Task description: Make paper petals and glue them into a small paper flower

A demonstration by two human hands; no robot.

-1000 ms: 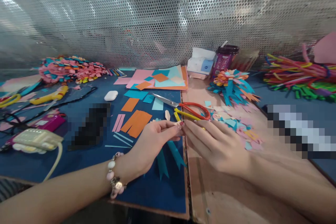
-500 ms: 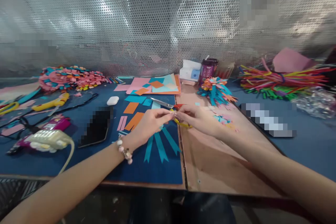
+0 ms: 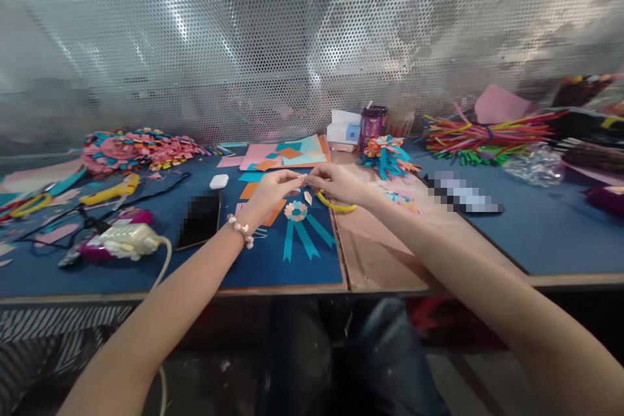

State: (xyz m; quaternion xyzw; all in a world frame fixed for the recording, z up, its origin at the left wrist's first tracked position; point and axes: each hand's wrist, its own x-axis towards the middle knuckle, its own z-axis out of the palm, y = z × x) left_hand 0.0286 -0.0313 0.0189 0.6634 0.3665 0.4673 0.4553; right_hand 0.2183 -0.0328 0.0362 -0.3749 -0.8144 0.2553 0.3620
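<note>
My left hand (image 3: 271, 192), with a bead bracelet on its wrist, and my right hand (image 3: 337, 183) meet above the blue mat (image 3: 253, 260). Both pinch one small pale piece between their fingertips; it is too small to name. Just below them lies a paper rosette (image 3: 296, 211) with teal ribbon tails (image 3: 307, 239). A pale paper petal (image 3: 308, 197) lies beside it. Scissors with yellow handles (image 3: 335, 205) rest under my right hand, mostly hidden by it.
Coloured paper sheets (image 3: 287, 154) lie behind the hands, with a purple jar (image 3: 373, 123) and a white box (image 3: 344, 129). A glue gun (image 3: 114, 244) and a phone (image 3: 199, 219) lie at the left. Finished paper flowers (image 3: 136, 146) and coloured sticks (image 3: 475, 136) flank the table; a perforated metal screen stands behind.
The camera has tilted up and back, so the hands look smaller and farther away. Both hands have kept pinching the small piece and lifted off the rosette, which now shows.
</note>
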